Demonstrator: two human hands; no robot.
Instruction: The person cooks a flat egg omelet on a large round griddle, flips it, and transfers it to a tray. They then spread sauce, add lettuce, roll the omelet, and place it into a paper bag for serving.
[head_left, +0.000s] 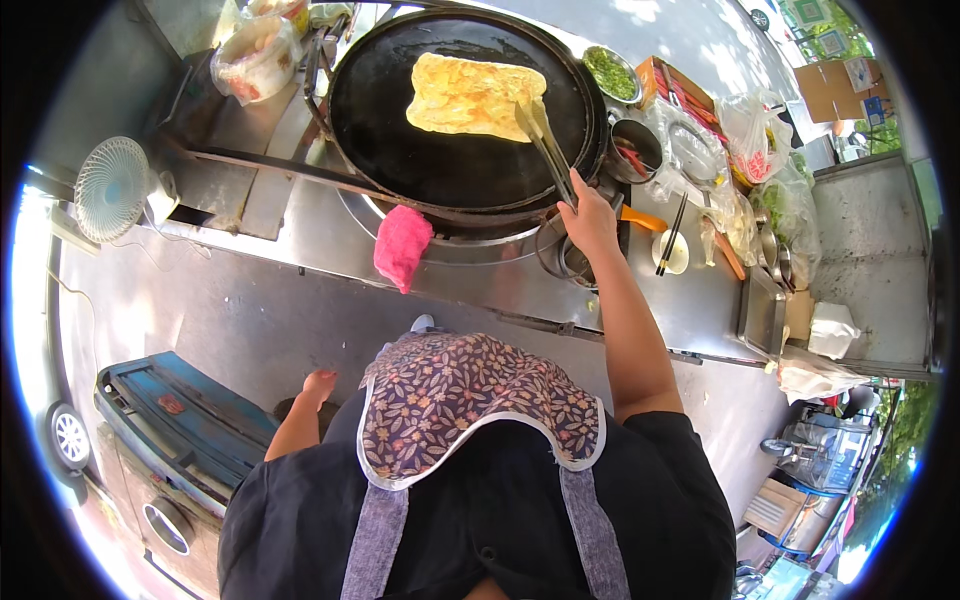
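My right hand grips a pair of metal tongs. The tongs' tips rest at the lower right end of a golden, roughly rectangular flatbread. The bread lies flat on a large round black griddle, above the griddle's middle in the picture. Low at my side hangs my left hand, away from the counter; nothing shows in it, but its finger pose is too small to make out. A crumpled pink cloth drapes at the griddle's near edge.
Right of the griddle stand a bowl of chopped greens, a metal pot, and a white bowl with chopsticks across it. A fan stands at the left. Behind my left arm is a blue-topped cabinet.
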